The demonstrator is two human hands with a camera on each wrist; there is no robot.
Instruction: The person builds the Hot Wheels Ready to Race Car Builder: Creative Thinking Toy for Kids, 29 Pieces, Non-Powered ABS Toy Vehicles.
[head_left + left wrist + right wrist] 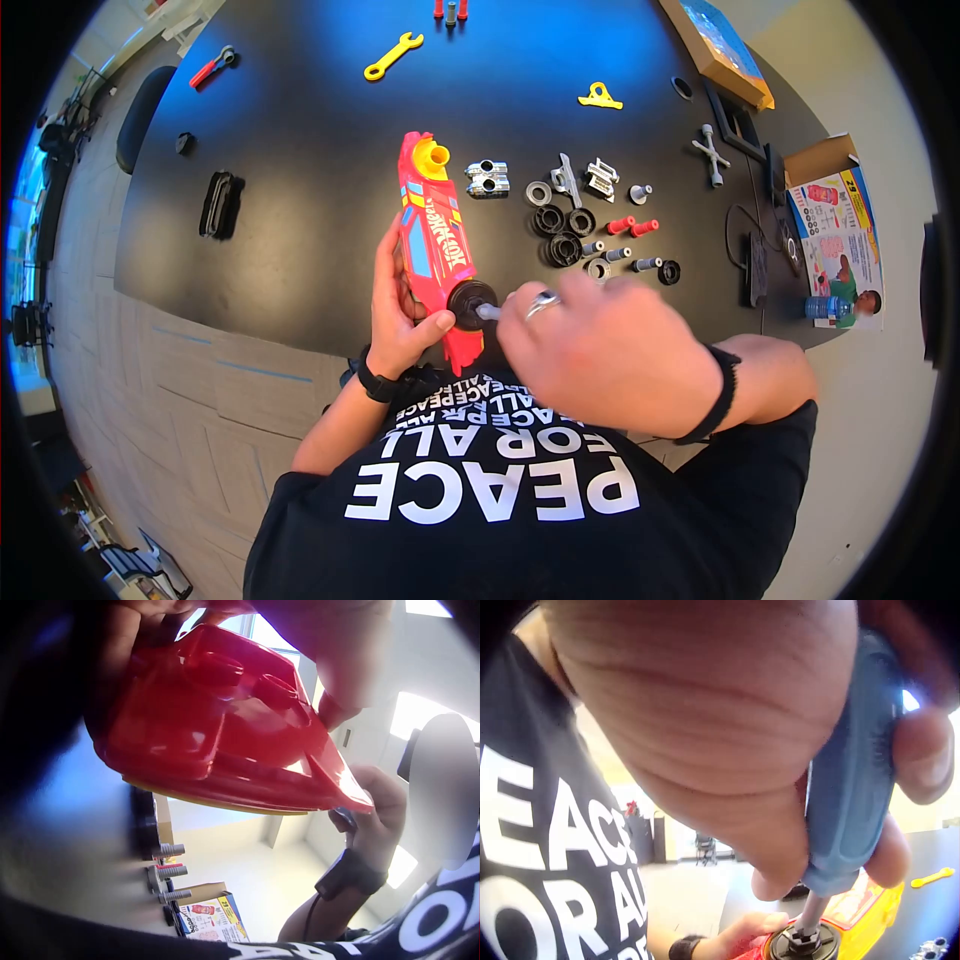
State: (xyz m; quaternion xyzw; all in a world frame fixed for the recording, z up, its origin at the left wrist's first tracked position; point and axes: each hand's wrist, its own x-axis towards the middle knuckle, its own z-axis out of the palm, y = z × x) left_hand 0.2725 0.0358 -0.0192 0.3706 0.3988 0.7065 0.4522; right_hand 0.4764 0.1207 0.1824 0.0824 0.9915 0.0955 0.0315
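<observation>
My left hand (395,325) holds a red toy car body (432,240) with blue and yellow patches, tilted up on its side above the table's near edge. A black wheel (464,298) sits on the car's side near my left thumb. In the right wrist view, my right hand (705,712) is wrapped around a blue-handled toy screwdriver (851,780). Its grey shaft (811,911) meets the middle of the black wheel. Seen from the left wrist, the red shell (247,742) shows its smooth side, with fingers along its upper edge.
Right of the car lie a silver engine piece (487,179), black tyres (563,249), red bolts (645,228) and grey bolts. Farther off are a yellow wrench (394,56), a red-handled tool (212,68) and a grey cross wrench (711,156). A printed box (840,245) stands at the right edge.
</observation>
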